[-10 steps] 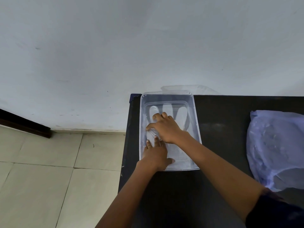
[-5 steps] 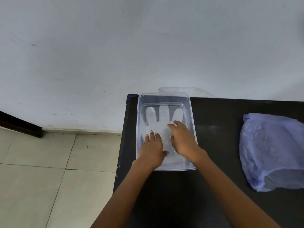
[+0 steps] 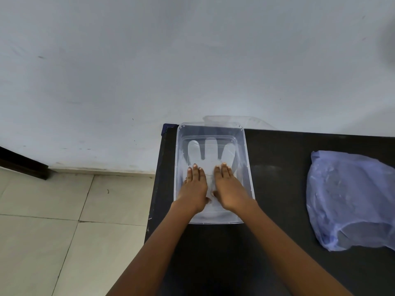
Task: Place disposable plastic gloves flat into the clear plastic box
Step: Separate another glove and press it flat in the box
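A clear plastic box [image 3: 247, 167] stands at the left end of a black table [image 3: 282, 180]. A translucent disposable glove [image 3: 210, 154] lies flat on the box floor, its fingers pointing toward the wall. My left hand [image 3: 194, 189] and my right hand [image 3: 229, 190] rest palm down, side by side, on the glove's palm and cuff inside the box. Both hands are flat with fingers extended and grip nothing. The glove's lower part is hidden under my hands.
A bluish plastic bag [image 3: 350, 199] lies on the table at the right. A clear lid [image 3: 237, 120] leans behind the box against the white wall. The table's left edge drops to a tiled floor [image 3: 64, 221].
My right hand drew back from the glove's fingers and slid right, ending flat beside my left hand. The left hand stayed near the cuff. The camera shifted slightly.
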